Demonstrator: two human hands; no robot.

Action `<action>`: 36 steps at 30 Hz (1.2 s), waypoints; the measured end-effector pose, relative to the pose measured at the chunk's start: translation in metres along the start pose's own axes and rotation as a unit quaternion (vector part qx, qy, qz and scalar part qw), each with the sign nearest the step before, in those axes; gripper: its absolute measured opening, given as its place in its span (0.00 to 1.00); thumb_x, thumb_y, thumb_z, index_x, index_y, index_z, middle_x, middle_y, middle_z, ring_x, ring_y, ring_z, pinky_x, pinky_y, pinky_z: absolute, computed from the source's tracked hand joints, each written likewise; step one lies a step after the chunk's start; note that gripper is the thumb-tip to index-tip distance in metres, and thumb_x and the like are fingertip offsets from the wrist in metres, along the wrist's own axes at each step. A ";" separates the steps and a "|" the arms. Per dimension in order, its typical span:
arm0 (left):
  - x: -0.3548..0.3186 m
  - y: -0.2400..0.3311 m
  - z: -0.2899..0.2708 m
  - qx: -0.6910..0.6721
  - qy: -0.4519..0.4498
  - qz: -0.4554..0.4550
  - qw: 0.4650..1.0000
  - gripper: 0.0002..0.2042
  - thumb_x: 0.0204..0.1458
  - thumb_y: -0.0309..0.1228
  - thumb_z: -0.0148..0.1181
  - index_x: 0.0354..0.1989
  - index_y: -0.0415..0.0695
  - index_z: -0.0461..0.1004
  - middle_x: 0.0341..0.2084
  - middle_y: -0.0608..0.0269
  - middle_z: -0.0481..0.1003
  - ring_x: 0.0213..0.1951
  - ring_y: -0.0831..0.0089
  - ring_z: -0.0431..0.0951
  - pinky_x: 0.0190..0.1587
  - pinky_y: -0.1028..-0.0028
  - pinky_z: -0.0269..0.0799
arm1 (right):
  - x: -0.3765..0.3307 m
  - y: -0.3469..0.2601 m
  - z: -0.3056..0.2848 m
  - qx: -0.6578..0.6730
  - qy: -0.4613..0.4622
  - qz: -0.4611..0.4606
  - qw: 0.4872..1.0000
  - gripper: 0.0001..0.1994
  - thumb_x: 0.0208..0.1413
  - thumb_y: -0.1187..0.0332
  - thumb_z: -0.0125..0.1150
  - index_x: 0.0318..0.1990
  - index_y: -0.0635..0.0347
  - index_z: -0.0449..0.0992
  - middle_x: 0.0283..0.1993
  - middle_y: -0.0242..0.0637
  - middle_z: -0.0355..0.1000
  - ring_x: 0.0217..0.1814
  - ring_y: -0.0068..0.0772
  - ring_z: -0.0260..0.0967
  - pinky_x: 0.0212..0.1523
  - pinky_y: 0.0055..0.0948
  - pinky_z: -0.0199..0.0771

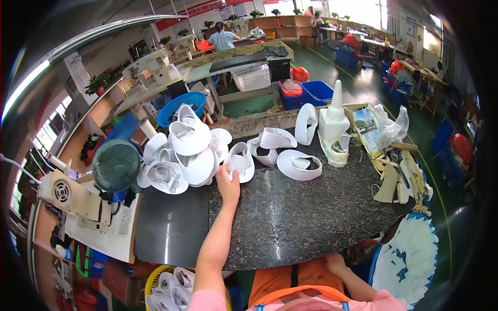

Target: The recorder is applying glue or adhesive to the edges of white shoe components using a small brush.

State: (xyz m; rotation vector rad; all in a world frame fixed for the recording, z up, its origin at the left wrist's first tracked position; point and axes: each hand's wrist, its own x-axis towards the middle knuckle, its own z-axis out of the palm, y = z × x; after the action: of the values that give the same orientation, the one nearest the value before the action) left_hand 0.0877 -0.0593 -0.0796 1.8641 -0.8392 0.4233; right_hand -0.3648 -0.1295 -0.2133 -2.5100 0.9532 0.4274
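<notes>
My left hand [228, 185] reaches out over the dark speckled tabletop. Its fingers are closed on the lower edge of a white sun visor [244, 170], at the right side of a heap of similar visors [191, 139]. Several loose visors lie further right, among them a flat one [299, 166] and one standing on edge [306, 124]. My right hand [334, 263] is low by my lap at the table's near edge, with its fingers hidden there.
A white squeeze bottle [334, 122] stands at the table's back right, beside a plastic bag [392, 128] and cut pale pieces [389, 181]. A green fan [116, 166] and sewing machine [78, 199] are left. A yellow basket of visors [149, 290] sits below; a blue-rimmed basket [407, 259] is right.
</notes>
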 end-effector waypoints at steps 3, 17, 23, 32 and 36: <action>-0.003 0.007 0.000 0.101 0.032 0.096 0.990 0.21 0.47 0.27 0.58 0.51 0.38 0.63 0.49 0.42 0.64 0.52 0.46 0.63 0.55 0.56 0.58 | -0.005 0.004 0.007 0.088 0.114 -0.034 0.989 0.12 0.48 0.70 0.48 0.36 0.57 0.78 0.39 0.50 0.73 0.45 0.52 0.70 0.47 0.44 0.69; -0.013 0.013 0.000 0.154 0.074 0.096 0.980 0.19 0.44 0.26 0.60 0.47 0.39 0.66 0.48 0.45 0.65 0.51 0.48 0.65 0.53 0.57 0.60 | -0.048 0.004 0.008 0.131 0.199 -0.033 0.971 0.14 0.48 0.74 0.45 0.39 0.59 0.77 0.38 0.48 0.73 0.44 0.51 0.69 0.45 0.43 0.69; -0.008 0.044 -0.022 0.198 0.027 0.263 0.944 0.19 0.44 0.25 0.60 0.47 0.41 0.68 0.49 0.46 0.65 0.51 0.49 0.66 0.52 0.57 0.63 | -0.043 -0.004 -0.035 -0.001 0.039 -0.066 0.997 0.16 0.50 0.71 0.46 0.46 0.57 0.75 0.44 0.50 0.72 0.48 0.51 0.69 0.47 0.42 0.69; -0.077 0.204 -0.054 -0.078 -0.269 0.228 0.932 0.29 0.40 0.25 0.65 0.54 0.44 0.63 0.56 0.50 0.61 0.53 0.52 0.69 0.53 0.65 0.68 | -0.083 -0.070 -0.175 0.362 -0.190 -0.284 0.867 0.20 0.62 0.64 0.48 0.60 0.56 0.63 0.42 0.36 0.74 0.39 0.28 0.72 0.40 0.27 0.72; -0.150 0.252 -0.047 -0.180 -0.248 0.273 0.912 0.31 0.39 0.32 0.68 0.55 0.42 0.63 0.57 0.44 0.60 0.55 0.46 0.66 0.52 0.59 0.69 | -0.045 -0.117 -0.184 0.689 0.193 -0.199 0.669 0.17 0.64 0.66 0.44 0.56 0.64 0.64 0.39 0.34 0.71 0.36 0.19 0.67 0.38 0.19 0.69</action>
State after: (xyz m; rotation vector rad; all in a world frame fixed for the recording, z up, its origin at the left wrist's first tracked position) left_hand -0.1925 -0.0270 0.0121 1.3803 -1.6815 0.1052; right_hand -0.2931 -0.1143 -0.0034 -1.2295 0.4318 -0.7705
